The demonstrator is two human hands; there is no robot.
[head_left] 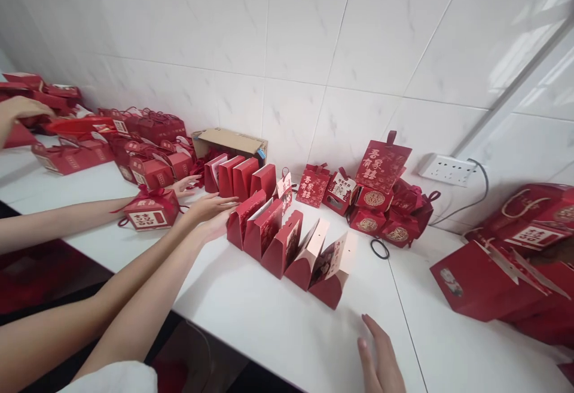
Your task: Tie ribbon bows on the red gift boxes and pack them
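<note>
My left hand, at the end of the arm with a white sleeve, rests its outstretched fingers against the left end of the front row of red folded boxes. Some of its fingertips are hard to make out beside another person's hand. Over the white table's front part is my right hand, thumb and fingers apart, holding nothing, to the lower right of the row. The two rightmost boxes of that row stand with their tops unclosed. Behind it stands a shorter row of red boxes.
Another person's hands reach in from the left, near a ribboned box. Finished red boxes, a black ring, a power strip, a cardboard box and red bags lie around. One more hand is far left.
</note>
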